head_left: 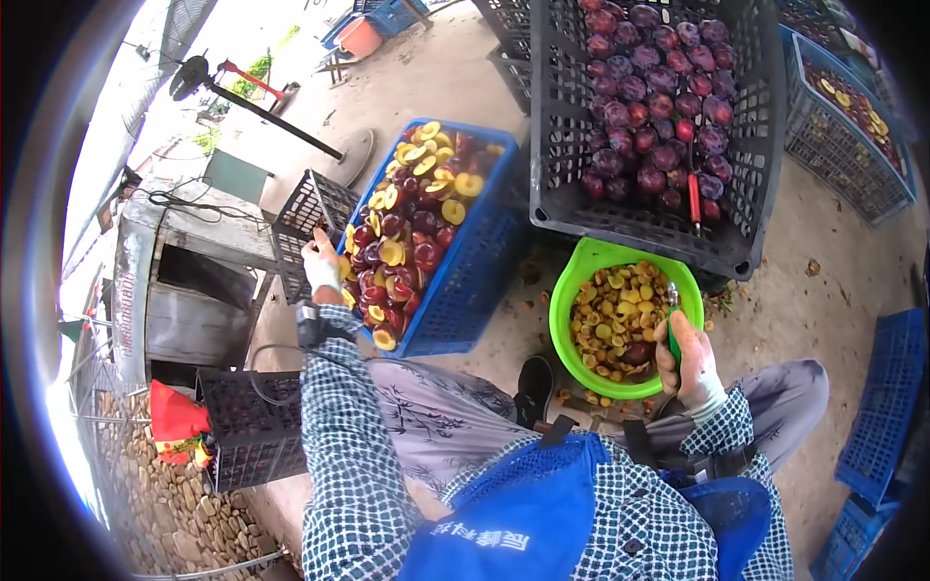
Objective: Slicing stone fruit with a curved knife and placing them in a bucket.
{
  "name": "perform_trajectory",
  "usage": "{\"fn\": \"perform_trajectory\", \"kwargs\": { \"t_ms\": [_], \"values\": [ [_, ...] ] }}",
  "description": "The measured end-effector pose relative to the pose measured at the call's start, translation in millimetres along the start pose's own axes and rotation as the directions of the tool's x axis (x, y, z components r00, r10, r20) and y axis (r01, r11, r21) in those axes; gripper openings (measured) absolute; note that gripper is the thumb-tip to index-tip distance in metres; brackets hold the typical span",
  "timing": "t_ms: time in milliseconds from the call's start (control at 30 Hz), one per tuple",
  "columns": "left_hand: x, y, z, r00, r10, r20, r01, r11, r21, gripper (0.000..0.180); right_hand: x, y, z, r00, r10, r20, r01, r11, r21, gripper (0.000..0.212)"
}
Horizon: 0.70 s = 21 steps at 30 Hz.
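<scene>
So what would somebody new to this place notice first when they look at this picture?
Probably the lime-green round plastic basin of small yellow-brown pieces, low between the knees, with the right hand holding a green-handled tool over its edge. Next, the blue plastic crate of yellow-fleshed halved plums to its left, and the black plastic crate of whole purple-red plums beyond it.

White printed characters across a blue cloth apron, small reddish lettering, too blurred to read, down a grey boxy cabinet

Plums in crate behind bowl
</scene>
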<state>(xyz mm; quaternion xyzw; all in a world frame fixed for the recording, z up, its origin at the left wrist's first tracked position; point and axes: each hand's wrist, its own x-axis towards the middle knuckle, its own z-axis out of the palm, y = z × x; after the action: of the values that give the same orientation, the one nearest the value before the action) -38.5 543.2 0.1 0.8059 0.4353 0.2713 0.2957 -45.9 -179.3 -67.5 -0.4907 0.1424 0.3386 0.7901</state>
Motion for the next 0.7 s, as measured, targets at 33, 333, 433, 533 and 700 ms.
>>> {"fn": "perform_trajectory", "kwargs": {
  "t_ms": [33, 333, 433, 533, 700],
  "values": [
    [15, -5, -1, 0.989, -0.067, 0.13, 0.072, 0.997, -0.041, 0.087, -3, -2, -7, 1.0, -0.025, -0.006, 0.025, 0.999, 0.024, 0.05],
    [-238, 151, 154, 0.484, 0.833, 0.267, -0.837, 0.53, -0.135, 0.034, -20, -28, -48, 0.94, -0.199, -0.277, 0.244, 0.96, 0.138, 0.047],
    [-398, 201, 169, 0.084, 0.807, 0.585, -0.769, 0.426, -0.477, 0.037, -22, -31, -50, 0.933, -0.242, -0.267, 0.293, 0.941, 0.169, 0.047],
    [-483, 159, 231, -0.095, 0.639, 0.763, -0.687, 0.512, -0.515, 0.046, -23, -34, -40, 0.937, -0.228, -0.266, 0.275, 0.948, 0.157, 0.047],
    [-516, 125, 283, -0.24, 0.502, 0.831, -0.655, 0.548, -0.52, 0.056, -24, -33, -46, 0.929, -0.271, -0.252, 0.291, 0.956, 0.045, 0.038]
  ]
}}
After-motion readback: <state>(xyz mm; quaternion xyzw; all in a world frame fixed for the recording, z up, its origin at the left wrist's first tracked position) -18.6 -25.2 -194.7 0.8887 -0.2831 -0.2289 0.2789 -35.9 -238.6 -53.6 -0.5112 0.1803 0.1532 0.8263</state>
